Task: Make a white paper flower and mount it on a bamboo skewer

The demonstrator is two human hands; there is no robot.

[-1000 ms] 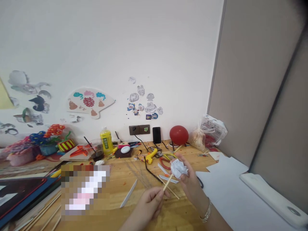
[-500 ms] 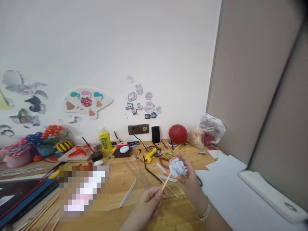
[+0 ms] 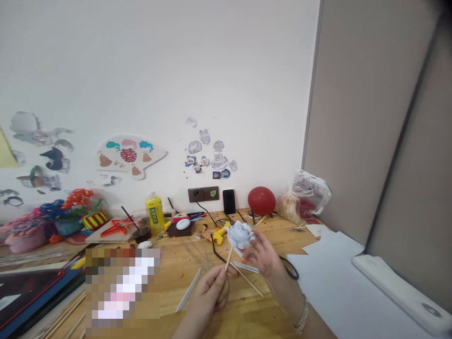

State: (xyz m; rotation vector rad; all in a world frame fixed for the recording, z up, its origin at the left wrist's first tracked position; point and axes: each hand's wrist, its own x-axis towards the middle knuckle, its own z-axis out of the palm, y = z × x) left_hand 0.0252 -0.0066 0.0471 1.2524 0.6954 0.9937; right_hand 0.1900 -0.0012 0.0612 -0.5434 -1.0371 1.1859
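A white paper flower (image 3: pixel 240 234) tops a thin wooden stick (image 3: pixel 229 259), standing slightly tilted above the table. My left hand (image 3: pixel 213 289) is closed round the lower part of that stick. Just right of the petals, my right hand (image 3: pixel 263 256) has its fingers apart and curved; whether the fingertips touch the paper I cannot tell. Beneath the hands lie another wooden stick (image 3: pixel 250 281) and a white paper strip (image 3: pixel 246 267). A second paper strip (image 3: pixel 188 290) lies left of my left hand. Behind the flower is a yellow glue gun (image 3: pixel 219 235), partly hidden.
White paper sheets (image 3: pixel 328 282) cover the table's right side, beside a long white device (image 3: pixel 399 292). Along the wall stand a yellow bottle (image 3: pixel 154 212), a phone (image 3: pixel 229 201) and a red balloon (image 3: pixel 262 201). Pipe-cleaner flowers (image 3: pixel 56 214) are at left. A pixelated patch hides the front left.
The flower and my left hand have moved left, the flower also slightly up. My right hand has loosened from behind the flower, its fingers now spread at the right side.
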